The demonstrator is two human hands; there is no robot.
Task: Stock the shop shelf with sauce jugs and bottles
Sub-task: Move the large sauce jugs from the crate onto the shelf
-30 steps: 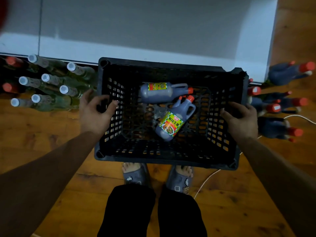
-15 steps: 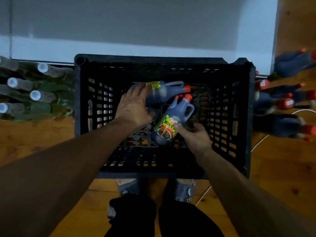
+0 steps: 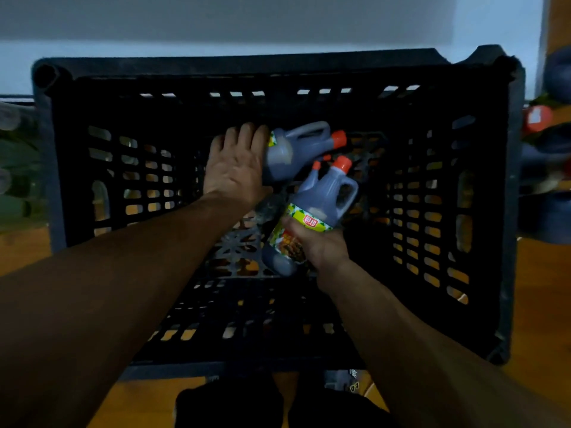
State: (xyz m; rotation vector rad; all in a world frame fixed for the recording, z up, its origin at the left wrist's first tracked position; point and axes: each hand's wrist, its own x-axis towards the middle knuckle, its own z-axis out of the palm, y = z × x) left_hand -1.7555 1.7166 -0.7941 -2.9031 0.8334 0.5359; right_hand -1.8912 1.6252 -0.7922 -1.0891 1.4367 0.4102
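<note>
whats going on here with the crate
A person leans over a black crate on a wooden floor, both hands inside. The right hand grips the near jug around its label. The left hand is on the base end of the far jug, which lies on its side; whether it grips it is unclear. Blurred bottles stand beside the crate.
</note>
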